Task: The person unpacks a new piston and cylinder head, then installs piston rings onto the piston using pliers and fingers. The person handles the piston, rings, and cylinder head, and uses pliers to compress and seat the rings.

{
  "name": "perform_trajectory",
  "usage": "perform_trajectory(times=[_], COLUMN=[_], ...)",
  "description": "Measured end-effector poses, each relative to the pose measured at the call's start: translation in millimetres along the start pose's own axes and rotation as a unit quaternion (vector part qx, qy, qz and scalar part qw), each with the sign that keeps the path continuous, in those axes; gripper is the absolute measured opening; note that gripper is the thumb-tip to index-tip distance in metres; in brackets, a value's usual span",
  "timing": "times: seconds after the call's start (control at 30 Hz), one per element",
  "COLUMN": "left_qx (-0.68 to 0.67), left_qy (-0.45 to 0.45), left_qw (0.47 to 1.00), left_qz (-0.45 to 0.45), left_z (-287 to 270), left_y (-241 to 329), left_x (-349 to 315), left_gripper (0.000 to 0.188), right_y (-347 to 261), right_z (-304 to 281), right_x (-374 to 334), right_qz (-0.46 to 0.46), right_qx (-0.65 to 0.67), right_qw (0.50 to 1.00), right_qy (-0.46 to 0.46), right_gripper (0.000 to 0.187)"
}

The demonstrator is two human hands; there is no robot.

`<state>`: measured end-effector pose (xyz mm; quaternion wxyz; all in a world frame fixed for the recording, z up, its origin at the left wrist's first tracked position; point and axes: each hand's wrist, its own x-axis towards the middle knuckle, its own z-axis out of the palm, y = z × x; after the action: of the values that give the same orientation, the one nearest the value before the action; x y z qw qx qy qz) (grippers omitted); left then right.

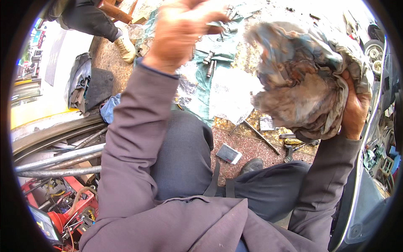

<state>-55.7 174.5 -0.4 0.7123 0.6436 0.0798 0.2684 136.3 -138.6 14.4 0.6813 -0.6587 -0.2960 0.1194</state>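
A big bundle of crumpled, stained rag (304, 80), grey, brown and pale blue, is gripped along its right side by my right hand (356, 105). The bundle is raised above the ground and blurred by motion. My left hand (178, 35) is lifted at the upper middle, also smeared. Its thumb and fingers point right and look apart, with nothing visible between them. Beyond and below it, a green cloth (224, 52) lies on the ground with metal bolt-like parts (210, 68) on it. A white sheet (235, 92) lies nearer to me.
A metal rod (261, 137), hand tools (289, 149) and a small flat box (228, 153) lie on the ground before my knees. At the left are metal pipes (63, 161) and a red tool box (82, 201). Another person's shoe (125, 47) stands at the upper left.
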Motion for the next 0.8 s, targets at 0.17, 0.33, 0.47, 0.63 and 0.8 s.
perform_trajectory(times=[0.17,0.33,0.47,0.63,0.8], left_qx=[0.388,0.51,0.556,0.559,0.406], left_qy=[0.191,0.191,0.202,0.179,0.258], left_qw=[0.887,0.776,0.742,0.759,0.843], left_qz=[-0.162,-0.318,-0.315,-0.282,-0.24], left_z=[-123,-161,-160,-165,-186], left_y=[-57,-127,-157,-173,-187], left_x=[-73,-153,-167,-172,-177], left_gripper=[0.031,0.094,0.096,0.085,0.078], right_y=[30,58,103,174,189], right_z=[-14,50,151,262,305], right_x=[8,9,-16,-62,-105], right_qz=[0.21,0.151,0.136,0.357,0.417], right_qx=[-0.26,-0.59,-0.38,-0.25,-0.174], right_qw=[0.936,0.765,0.863,0.846,0.85], right_qy=[-0.106,-0.21,-0.302,-0.307,-0.272], right_gripper=[0.025,0.029,0.024,0.035,0.04])
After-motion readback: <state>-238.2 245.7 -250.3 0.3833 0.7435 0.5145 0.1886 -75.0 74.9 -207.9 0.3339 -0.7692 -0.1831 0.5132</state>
